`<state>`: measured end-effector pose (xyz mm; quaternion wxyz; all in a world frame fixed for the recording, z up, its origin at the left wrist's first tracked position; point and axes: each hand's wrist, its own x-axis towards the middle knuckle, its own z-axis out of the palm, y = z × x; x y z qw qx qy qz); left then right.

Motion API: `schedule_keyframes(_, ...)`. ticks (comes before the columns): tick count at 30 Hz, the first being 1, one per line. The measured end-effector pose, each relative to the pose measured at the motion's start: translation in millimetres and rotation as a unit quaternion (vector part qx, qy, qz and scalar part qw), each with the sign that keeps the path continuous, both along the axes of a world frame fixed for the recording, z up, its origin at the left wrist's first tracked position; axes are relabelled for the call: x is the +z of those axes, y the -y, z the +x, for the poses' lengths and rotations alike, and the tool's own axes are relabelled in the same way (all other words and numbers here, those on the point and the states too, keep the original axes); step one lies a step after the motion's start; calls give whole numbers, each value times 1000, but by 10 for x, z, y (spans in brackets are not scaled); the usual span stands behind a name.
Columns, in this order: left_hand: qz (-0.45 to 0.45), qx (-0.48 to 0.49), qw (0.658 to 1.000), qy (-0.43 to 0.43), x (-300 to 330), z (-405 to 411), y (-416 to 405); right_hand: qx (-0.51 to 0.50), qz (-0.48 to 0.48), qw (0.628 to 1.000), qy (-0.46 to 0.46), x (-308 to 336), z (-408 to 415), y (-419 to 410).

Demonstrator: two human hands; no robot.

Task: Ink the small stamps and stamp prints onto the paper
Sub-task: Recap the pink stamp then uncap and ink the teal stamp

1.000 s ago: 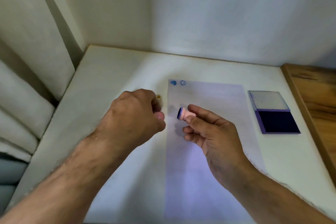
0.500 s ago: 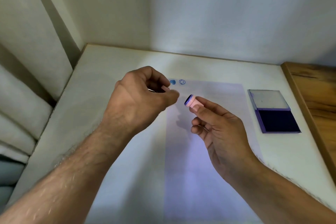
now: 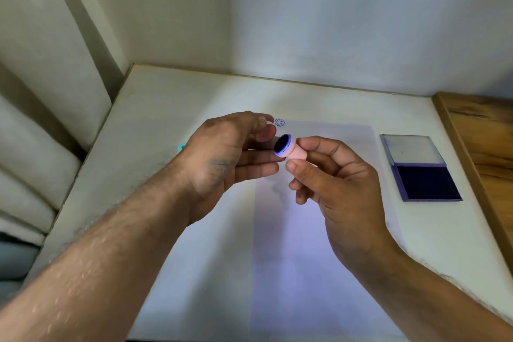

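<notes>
A small pink plastic stamp with a round blue-inked face (image 3: 288,148) is pinched between thumb and forefinger of the right hand (image 3: 337,189), held raised above the white paper sheet (image 3: 311,244), inked face turned toward 10 o'clock. The right forearm enters from 5 o'clock, wrist bent back, remaining fingers curled loosely under the stamp. The left hand (image 3: 222,158) is held just at 9 o'clock of the stamp, palm turned toward it, fingers extended and slightly spread, fingertips (image 3: 270,165) just beside the stamp face; contact cannot be told. A pale thing is seen at the left thumb and forefinger near the top, too blurred to identify, so whether anything is gripped there cannot be told. The left forearm enters from 7 o'clock. A blue smiley print (image 3: 279,122) is seen on the paper's far left corner, at 12 o'clock of the stamp. An open purple ink pad with dark blue pad and clear lid (image 3: 422,172) lies on the white tabletop (image 3: 172,108) at 3 o'clock of the paper, apart from both hands. A small teal object (image 3: 182,146) is partly hidden behind the left wrist.
</notes>
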<state>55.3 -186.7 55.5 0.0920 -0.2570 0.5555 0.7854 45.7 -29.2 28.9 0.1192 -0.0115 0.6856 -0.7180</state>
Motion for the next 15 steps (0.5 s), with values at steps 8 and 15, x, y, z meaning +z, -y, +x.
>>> schedule_keyframes(8, 29, -83, 996, -7, 1, 12, 23, -11, 94, 993, -68, -4, -35, -37)
schedule_keyframes(15, -20, -117, 992, -38, -57, 28, 46, -25, 139, 983, -114, 3, -10, -42)
